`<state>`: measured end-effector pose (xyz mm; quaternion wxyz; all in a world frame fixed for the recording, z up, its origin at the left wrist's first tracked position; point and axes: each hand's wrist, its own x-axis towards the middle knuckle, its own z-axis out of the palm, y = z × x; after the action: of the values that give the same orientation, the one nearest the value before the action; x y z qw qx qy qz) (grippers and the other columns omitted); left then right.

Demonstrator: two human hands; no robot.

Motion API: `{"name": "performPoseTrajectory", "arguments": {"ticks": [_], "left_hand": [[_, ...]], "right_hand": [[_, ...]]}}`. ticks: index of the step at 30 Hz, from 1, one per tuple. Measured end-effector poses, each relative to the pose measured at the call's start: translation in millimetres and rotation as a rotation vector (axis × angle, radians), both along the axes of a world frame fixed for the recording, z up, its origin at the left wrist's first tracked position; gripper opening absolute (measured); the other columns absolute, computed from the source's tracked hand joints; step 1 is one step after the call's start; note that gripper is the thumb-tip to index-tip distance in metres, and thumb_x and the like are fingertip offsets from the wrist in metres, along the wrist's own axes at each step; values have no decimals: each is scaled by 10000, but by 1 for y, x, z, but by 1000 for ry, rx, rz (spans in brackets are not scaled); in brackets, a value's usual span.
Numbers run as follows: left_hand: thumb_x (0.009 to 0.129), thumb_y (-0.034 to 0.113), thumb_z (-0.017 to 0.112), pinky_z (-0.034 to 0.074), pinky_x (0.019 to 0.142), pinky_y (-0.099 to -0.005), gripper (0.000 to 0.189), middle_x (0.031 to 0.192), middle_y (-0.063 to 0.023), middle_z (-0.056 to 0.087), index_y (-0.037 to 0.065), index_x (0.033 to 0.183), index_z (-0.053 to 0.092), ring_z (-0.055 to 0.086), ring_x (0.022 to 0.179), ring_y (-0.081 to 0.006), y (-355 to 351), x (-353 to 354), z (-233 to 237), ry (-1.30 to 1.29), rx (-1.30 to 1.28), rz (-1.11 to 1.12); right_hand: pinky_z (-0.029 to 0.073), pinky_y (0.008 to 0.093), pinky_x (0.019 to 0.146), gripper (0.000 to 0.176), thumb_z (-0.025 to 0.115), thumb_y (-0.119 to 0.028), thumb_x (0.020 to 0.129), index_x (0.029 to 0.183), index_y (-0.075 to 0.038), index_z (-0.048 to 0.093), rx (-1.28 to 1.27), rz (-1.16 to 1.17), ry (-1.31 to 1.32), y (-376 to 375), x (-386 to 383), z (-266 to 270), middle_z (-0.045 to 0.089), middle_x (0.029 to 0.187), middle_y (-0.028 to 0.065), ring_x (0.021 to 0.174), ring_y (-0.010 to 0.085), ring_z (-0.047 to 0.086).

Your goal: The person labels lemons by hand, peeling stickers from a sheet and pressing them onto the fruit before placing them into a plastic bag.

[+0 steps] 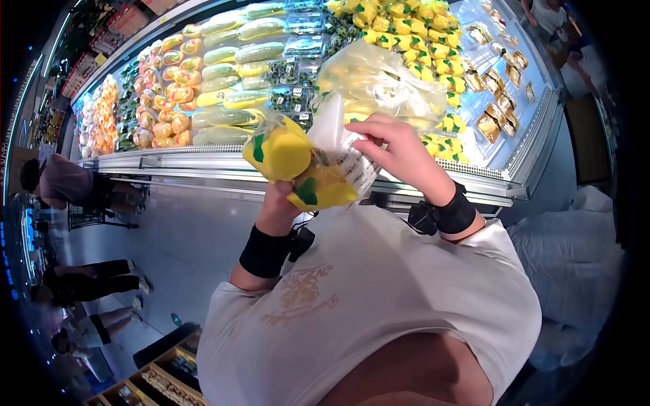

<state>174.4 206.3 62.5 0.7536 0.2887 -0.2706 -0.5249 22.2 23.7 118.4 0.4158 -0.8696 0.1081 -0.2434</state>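
My left hand (279,201) is closed round yellow packages (325,191) with green marks, in clear wrapping; they partly cover its fingers. My right hand (393,145), thumb and forefinger pinched together, grips the edge of a white sheet of labels (351,162), which stands beside the yellow packages. A white, pointed piece (330,122) rises from the sheet's top. Just beyond my hands, a large clear plastic bag (379,78) with yellow packages inside lies on the display case.
The chilled display case (223,157) holds wrapped long green vegetables (233,118), round orange fruit (179,93), more yellow packages (443,51) and clear trays (497,88). At the left are several people and a shopping cart (84,215). Wooden shelving (145,384) stands at lower left.
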Motion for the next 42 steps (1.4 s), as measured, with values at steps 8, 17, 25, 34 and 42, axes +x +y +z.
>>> {"name": "performPoseTrajectory", "arguments": {"ticks": [8,17,25,34,42], "left_hand": [[799,480,675,412,1013,-461,741,1305,-113,477,37,1327,404,509,1183,-280,1,-2,-8,16,-64,14],[917,557,276,479,904,-412,616,1238,-102,504,116,1323,419,548,1092,-240,-7,-12,-5,155,-49,109],[898,616,319,544,472,-335,646,1195,-102,505,135,1325,391,610,969,-242,-12,-20,20,403,150,266],[925,557,314,559,591,-368,614,1168,-107,539,112,1341,392,604,998,-265,-9,-17,5,332,-123,139],[931,528,308,471,914,-430,598,1221,-121,539,98,1332,419,565,1086,-282,-12,-40,19,200,28,291]], "right_hand": [[455,285,614,207,660,-78,821,1025,-42,646,35,16,-37,4,-3,-2,563,797,77,671,186,553],[461,289,621,242,687,-64,797,1035,-57,640,-160,-57,-152,9,-7,-7,560,782,63,681,184,563],[454,252,600,383,689,-26,804,1172,-53,586,-83,-71,-178,11,-5,-13,546,769,50,657,137,533],[451,295,595,409,658,-3,801,1195,-82,585,-136,37,-291,7,-3,-11,551,786,87,657,230,542],[449,282,615,479,641,73,773,1224,-71,567,-101,112,-295,-2,-9,-15,541,784,85,663,210,530]]}}
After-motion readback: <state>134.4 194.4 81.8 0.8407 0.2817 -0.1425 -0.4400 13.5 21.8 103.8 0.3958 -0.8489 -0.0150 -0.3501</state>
